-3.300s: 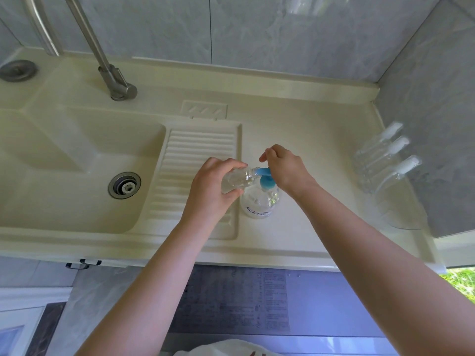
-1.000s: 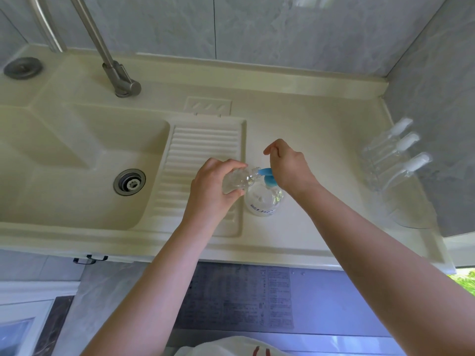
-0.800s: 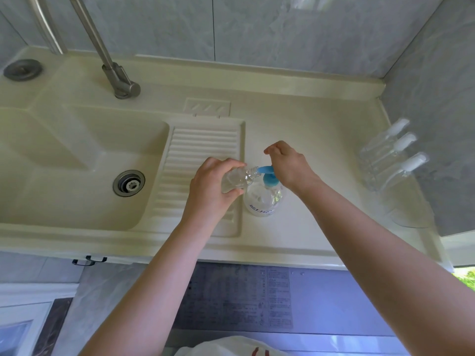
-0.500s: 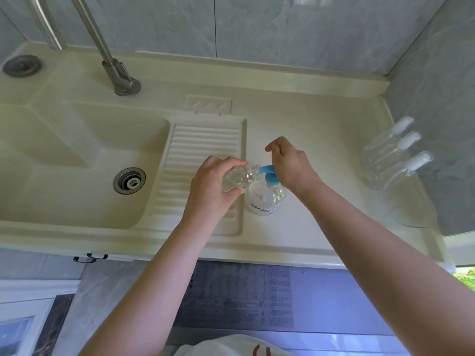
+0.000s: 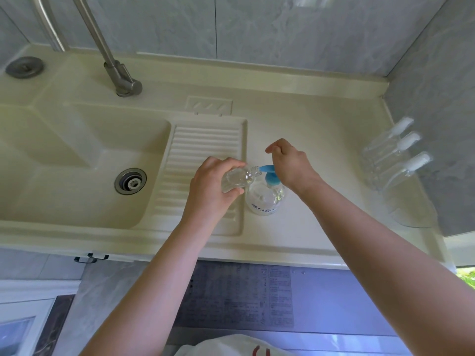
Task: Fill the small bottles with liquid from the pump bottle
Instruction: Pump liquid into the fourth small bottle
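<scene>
My left hand (image 5: 209, 188) grips a small clear bottle (image 5: 235, 179), tilted on its side with its open neck against the blue spout (image 5: 264, 167) of the pump bottle. The pump bottle (image 5: 263, 200) is clear with a blue pump head and stands upright on the cream counter just right of the ribbed drainboard. My right hand (image 5: 290, 163) rests on top of the pump head, fingers loosely curled, and hides most of it. The small bottle holds some clear liquid.
Three small clear bottles with white caps (image 5: 390, 158) lie against the grey wall at the right. The sink basin (image 5: 64, 163) with its drain (image 5: 130, 181) is at the left, the faucet (image 5: 120, 78) behind it. The drainboard (image 5: 203, 140) lies under my left hand.
My right hand has bobbed slightly up and down on the pump head. My left hand has kept the small bottle at the spout.
</scene>
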